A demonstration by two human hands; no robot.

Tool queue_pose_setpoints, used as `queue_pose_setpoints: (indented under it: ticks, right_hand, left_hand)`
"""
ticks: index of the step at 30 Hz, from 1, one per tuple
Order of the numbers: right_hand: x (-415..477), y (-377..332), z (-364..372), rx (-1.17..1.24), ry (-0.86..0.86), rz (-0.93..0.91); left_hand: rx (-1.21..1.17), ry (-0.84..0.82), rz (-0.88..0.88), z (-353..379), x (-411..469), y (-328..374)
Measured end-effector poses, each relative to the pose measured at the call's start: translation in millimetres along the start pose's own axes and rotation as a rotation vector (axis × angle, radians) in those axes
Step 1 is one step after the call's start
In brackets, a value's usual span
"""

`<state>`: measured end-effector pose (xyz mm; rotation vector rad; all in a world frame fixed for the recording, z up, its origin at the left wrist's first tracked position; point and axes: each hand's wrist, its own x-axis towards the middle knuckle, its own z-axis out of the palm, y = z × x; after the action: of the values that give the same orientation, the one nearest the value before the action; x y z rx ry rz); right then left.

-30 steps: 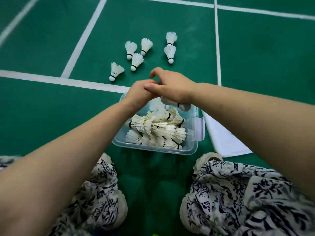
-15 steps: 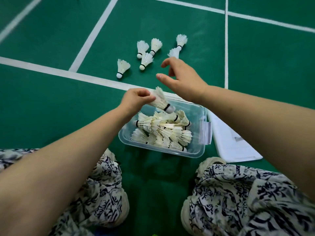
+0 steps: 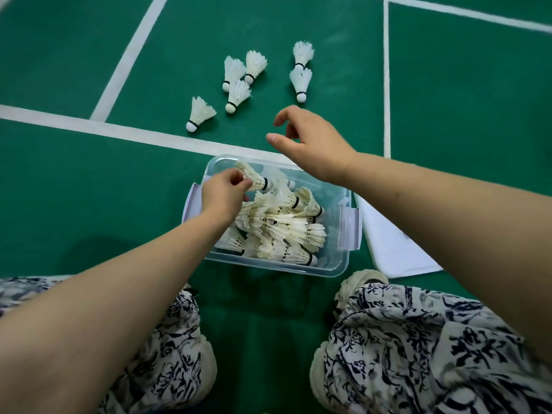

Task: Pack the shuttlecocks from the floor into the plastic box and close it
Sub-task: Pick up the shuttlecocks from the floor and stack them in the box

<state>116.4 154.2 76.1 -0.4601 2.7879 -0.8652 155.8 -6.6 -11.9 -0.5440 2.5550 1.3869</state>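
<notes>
Head view: left hand (image 3: 222, 194) pinches one shuttlecock (image 3: 254, 180) by its feathers, just above the heaped plastic box (image 3: 337, 264). Right hand (image 3: 313, 144) empty, fingers loosely spread; six loose shuttlecocks (image 3: 300, 82) lie beyond its fingertips on green court floor (image 3: 59, 189) with white lines (image 3: 89, 127); white lid (image 3: 394, 249) flat beneath right forearm

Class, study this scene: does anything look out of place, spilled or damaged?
Nothing looks damaged. Six shuttlecocks lie scattered on the green floor beyond the plastic box, the heap inside lies jumbled, and the white lid lies off to its right.
</notes>
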Motion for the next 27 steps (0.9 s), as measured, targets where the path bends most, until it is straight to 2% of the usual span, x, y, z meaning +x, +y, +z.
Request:
queue_pose_setpoints:
  ticks: [9, 19, 27]
  right_hand:
    - [0, 25, -3, -0.001, 0.002, 0.062]
    - [-10, 29, -1, -0.007, -0.013, 0.06]
    - [-17, 46, -8, -0.033, -0.025, 0.14]
  left_hand:
    - [-0.01, 0.018, -0.028, 9, -1, -12]
    - [-0.096, -0.096, -0.087, 24, 6, -9]
    - [0.035, -0.197, -0.111, 26, 12, -5]
